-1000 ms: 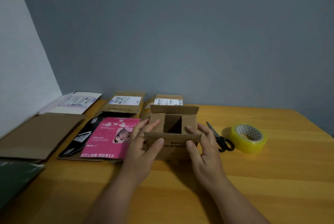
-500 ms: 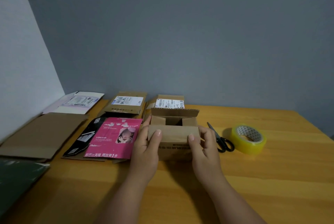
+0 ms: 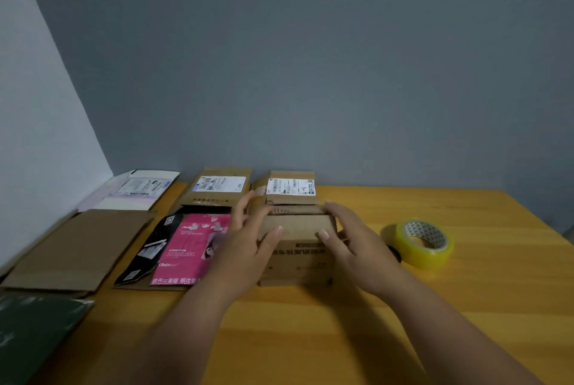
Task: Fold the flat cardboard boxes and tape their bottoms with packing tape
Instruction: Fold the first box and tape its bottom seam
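Note:
A small brown cardboard box [image 3: 296, 263] stands on the wooden table [image 3: 310, 338] in the middle, its top flaps folded shut. My left hand [image 3: 245, 240] lies over the box's left side, fingers stretched across the far flaps and thumb on the near flap. My right hand [image 3: 351, 241] mirrors it on the right side, pressing the flaps down with straight fingers. A yellow roll of packing tape [image 3: 417, 243] lies flat to the right of the box, apart from my right hand.
Flat boxes lie to the left and behind: a pink printed one [image 3: 189, 248], a plain brown one [image 3: 77, 248], a white one [image 3: 136, 190], two labelled brown ones [image 3: 217, 188] [image 3: 290, 187], a dark green one [image 3: 31, 331]. Scissors [image 3: 395, 252] are mostly hidden behind my right hand.
The box was open at the top a second ago. Both hands have folded the near and far flaps down, and the top is now closed under my fingers.

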